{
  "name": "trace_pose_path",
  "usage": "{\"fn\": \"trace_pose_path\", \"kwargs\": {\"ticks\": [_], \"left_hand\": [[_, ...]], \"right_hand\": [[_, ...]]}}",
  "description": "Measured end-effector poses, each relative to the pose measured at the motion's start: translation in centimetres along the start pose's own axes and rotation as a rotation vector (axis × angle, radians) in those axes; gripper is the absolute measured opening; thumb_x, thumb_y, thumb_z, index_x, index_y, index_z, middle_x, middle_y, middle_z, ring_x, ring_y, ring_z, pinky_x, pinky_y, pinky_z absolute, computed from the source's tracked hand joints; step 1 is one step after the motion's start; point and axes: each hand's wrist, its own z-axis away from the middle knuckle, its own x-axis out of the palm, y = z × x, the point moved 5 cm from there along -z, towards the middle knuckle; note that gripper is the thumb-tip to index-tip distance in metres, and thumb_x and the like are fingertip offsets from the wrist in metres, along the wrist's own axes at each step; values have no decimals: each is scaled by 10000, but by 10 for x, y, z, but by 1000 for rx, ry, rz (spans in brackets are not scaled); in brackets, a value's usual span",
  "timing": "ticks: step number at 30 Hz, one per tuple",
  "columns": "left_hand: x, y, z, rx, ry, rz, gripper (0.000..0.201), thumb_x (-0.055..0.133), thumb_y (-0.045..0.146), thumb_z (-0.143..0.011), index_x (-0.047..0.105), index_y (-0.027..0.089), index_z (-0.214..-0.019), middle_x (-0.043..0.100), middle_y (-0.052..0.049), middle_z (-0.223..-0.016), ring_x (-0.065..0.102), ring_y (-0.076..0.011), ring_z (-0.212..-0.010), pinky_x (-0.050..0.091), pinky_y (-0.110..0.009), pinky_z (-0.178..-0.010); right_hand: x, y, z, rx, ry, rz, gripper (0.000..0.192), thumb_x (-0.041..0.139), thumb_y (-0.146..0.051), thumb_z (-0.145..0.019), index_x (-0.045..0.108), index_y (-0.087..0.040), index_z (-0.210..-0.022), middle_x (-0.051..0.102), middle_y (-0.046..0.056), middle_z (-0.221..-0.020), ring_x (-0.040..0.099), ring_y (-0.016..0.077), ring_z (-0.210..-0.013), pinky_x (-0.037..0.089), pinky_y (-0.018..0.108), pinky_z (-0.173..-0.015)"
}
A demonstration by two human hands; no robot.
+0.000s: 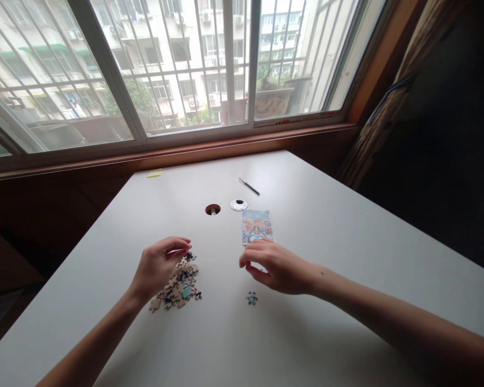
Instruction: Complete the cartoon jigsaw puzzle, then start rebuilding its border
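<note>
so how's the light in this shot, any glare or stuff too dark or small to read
In the head view, the window is bright and washed out; same view, right of the curtain sinks to near-black; soft shadow dims the near table there; also in head view, the puzzle pieces are too small to read their prints.

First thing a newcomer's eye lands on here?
Probably the bright, barred window across the top, beyond the white table. Next, the heap of jigsaw pieces left of centre on the table, with the left hand at its far-left side. Then the colourful picture card farther right, its near edge partly hidden by the right hand.
</note>
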Motion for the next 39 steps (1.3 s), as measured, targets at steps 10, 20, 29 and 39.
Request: {"fn": "trace_pose_path", "kwargs": {"ticks": [10, 20, 29, 39], "left_hand": [[61, 99, 57, 361, -51, 159, 157, 632, 51, -883, 689, 187, -830, 730, -45, -993, 715, -137, -858, 598, -213, -773], [73, 85, 62, 304, -117, 154, 267, 495, 36, -943, 676, 219, -1015, 678, -75, -1185, 671, -166, -1056, 566, -254, -889], [77, 66, 56, 95, -118, 170, 149, 626, 199, -929, 708, 208, -1053, 671, -86, -1085, 663, -189, -981, 570, -279, -834], [74, 62, 53, -24, -177, 117, 151, 594, 269, -935, 702, 173, -890, 669, -42, -790, 601, -126, -679, 493, -212, -599]], "right_hand": [[39, -41, 1, 308, -74, -1251, 466, 755, -307, -827, 458, -189, -1166, 657, 37, -922, 657, 148, -830, 544, 301, -748], [39, -44, -5, 342, -125, -1280, 361, 570, -445, -959, 635, -110, -1077, 710, 113, -923, 697, 146, -756, 583, 302, -719], [41, -32, 5, 437, 64, -1141, 315, 624, -432, -923, 436, -196, -1017, 683, 8, -718, 677, 161, -676, 557, 306, -619], [33, -15, 3, 482, 110, -907, 293, 720, -426, -826, 692, -135, -828, 659, 29, -627, 614, 129, -560, 513, 256, -548]]}}
